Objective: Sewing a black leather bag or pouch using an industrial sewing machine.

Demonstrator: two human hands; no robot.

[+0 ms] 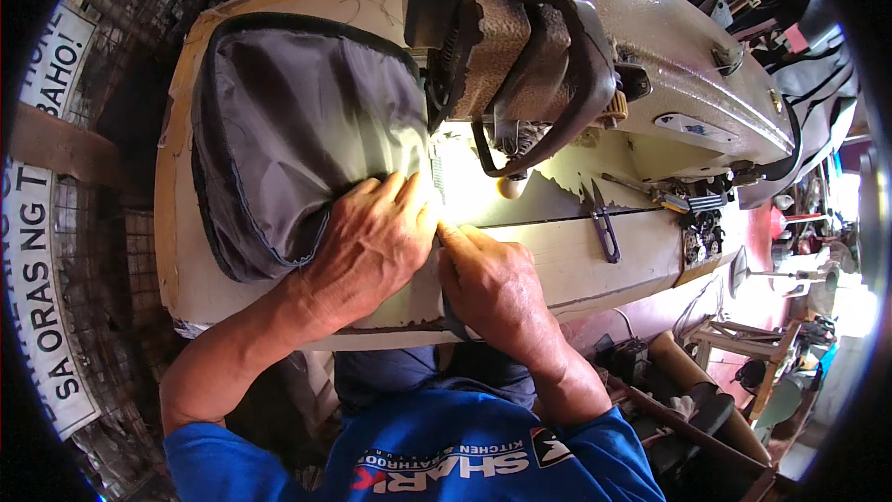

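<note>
A grey fabric piece (279, 112) with dark bound edges lies on the pale sewing table (576, 284), left of the needle area of a sewing machine (548, 46). My left hand (372, 228) grips its lower right part, fingers curled on the cloth beside the brightly lit presser area. My right hand (488, 288) is closed just right of the left, thumb and finger pinched at the fabric's edge; a dark strip hangs below it, and what exactly it holds is partly hidden. Dark-handled scissors (609, 237) lie to the right.
A screwdriver (664, 200) and small metal parts (701, 240) sit at the table's right. Beyond the right edge are a wooden frame (743, 344), a long roll (706, 390) and clutter. A wire grid (135, 251) with printed signs stands at the left.
</note>
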